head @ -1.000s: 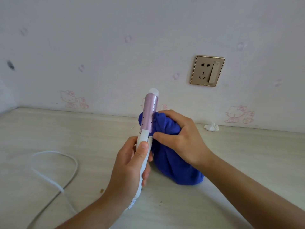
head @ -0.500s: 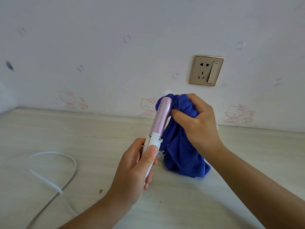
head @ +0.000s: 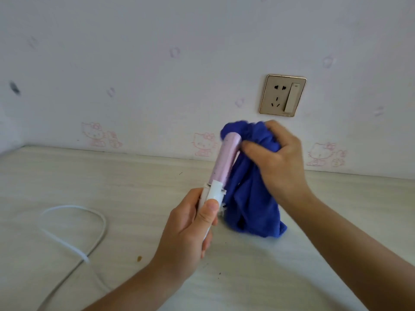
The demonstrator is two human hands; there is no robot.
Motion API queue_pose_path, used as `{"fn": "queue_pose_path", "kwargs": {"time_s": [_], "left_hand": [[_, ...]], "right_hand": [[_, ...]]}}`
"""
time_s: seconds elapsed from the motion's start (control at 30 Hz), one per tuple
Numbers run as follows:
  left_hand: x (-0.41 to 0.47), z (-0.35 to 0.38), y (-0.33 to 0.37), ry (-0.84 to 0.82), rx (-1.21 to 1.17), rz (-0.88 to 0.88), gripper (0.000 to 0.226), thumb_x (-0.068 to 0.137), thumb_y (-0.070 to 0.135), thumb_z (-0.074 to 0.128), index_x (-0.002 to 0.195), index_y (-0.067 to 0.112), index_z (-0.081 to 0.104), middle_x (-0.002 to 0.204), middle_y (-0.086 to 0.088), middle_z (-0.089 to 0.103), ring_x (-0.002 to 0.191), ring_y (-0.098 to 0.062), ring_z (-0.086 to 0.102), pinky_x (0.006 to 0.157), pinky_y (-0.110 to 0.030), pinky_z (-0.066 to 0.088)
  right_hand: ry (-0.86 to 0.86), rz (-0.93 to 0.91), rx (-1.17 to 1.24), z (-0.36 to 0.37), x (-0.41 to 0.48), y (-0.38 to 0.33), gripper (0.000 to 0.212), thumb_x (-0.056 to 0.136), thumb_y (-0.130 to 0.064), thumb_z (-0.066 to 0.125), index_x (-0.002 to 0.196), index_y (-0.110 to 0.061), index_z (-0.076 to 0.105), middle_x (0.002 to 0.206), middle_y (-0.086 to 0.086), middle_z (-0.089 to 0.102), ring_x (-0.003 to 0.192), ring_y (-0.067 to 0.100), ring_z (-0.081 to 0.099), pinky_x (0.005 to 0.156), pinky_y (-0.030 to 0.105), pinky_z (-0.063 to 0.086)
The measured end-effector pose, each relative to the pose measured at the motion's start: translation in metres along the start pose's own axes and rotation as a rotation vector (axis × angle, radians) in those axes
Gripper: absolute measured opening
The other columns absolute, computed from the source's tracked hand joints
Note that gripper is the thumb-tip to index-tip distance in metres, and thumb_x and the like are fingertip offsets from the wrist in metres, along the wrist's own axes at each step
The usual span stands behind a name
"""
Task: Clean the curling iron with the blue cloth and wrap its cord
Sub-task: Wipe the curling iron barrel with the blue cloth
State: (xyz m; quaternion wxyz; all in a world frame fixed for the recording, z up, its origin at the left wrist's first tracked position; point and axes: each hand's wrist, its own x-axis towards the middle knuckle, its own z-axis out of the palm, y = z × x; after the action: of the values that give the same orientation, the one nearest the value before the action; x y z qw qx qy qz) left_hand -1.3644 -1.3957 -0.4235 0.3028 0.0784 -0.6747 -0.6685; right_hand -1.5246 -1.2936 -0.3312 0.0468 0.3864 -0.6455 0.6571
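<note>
Above the desk [head: 116, 185], the curling iron [head: 222, 162] tilts up and to the right, pink barrel uppermost. The left hand [head: 190, 230] grips its white handle, fingers [head: 206, 244] curled round it and the thumb laid along the front. The right hand [head: 278, 160] clenches the blue cloth [head: 249, 203] against the barrel's tip, and the loose fabric hangs down toward the desk. The white cord [head: 100, 223] lies looped on the desk to the left. A gold socket plate [head: 282, 95] sits on the wall behind.
</note>
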Motion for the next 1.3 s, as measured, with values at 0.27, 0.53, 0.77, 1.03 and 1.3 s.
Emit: {"fn": "queue_pose_path", "kwargs": {"time_s": [0.27,0.53,0.77,1.03,1.3], "left_hand": [[0.005,-0.008,-0.002,0.089,-0.006,0.001,0.044,0.093,0.057,0.055,0.1,0.014,0.061,0.074,-0.007,0.053,0.043,-0.017,0.04,0.04,-0.024,0.032],[0.002,-0.002,-0.001,-0.022,0.04,0.011,0.042,0.091,0.056,0.057,0.101,0.016,0.063,0.078,-0.002,0.057,0.043,-0.018,0.042,0.04,-0.025,0.033],[0.005,-0.008,0.0,0.095,0.001,0.015,0.044,0.093,0.056,0.053,0.098,0.012,0.06,0.068,-0.001,0.05,0.044,-0.021,0.04,0.04,-0.025,0.032],[0.003,-0.005,0.005,-0.015,-0.008,-0.012,0.045,0.089,0.055,0.059,0.1,0.012,0.063,0.078,-0.008,0.055,0.044,-0.021,0.04,0.041,-0.026,0.032],[0.002,-0.004,0.02,-0.15,0.104,0.018,0.036,0.089,0.054,0.061,0.1,0.02,0.067,0.079,-0.022,0.053,0.053,-0.02,0.044,0.048,-0.029,0.037]], "right_hand": [[-0.333,-0.004,0.02,0.02,-0.027,0.005,0.022,0.084,0.006,0.073,0.091,-0.014,0.073,0.083,0.003,0.071,0.074,0.008,0.064,0.072,0.018,0.052],[-0.016,0.045,0.039,0.0,-0.004,0.001,0.01,0.086,-0.003,0.072,0.087,-0.013,0.07,0.08,0.011,0.067,0.069,0.01,0.061,0.066,0.028,0.055],[-0.305,0.026,0.09,0.024,-0.033,0.003,0.019,0.084,0.009,0.072,0.092,-0.009,0.074,0.082,0.01,0.072,0.074,0.011,0.064,0.072,0.019,0.053],[0.034,0.042,-0.005,0.01,-0.013,0.006,0.02,0.086,-0.005,0.069,0.083,-0.025,0.069,0.073,-0.004,0.066,0.066,0.004,0.059,0.062,0.019,0.053],[0.304,0.187,0.136,-0.012,0.01,0.01,0.007,0.083,-0.017,0.071,0.079,-0.021,0.067,0.068,-0.008,0.056,0.063,0.008,0.05,0.057,0.019,0.048]]}}
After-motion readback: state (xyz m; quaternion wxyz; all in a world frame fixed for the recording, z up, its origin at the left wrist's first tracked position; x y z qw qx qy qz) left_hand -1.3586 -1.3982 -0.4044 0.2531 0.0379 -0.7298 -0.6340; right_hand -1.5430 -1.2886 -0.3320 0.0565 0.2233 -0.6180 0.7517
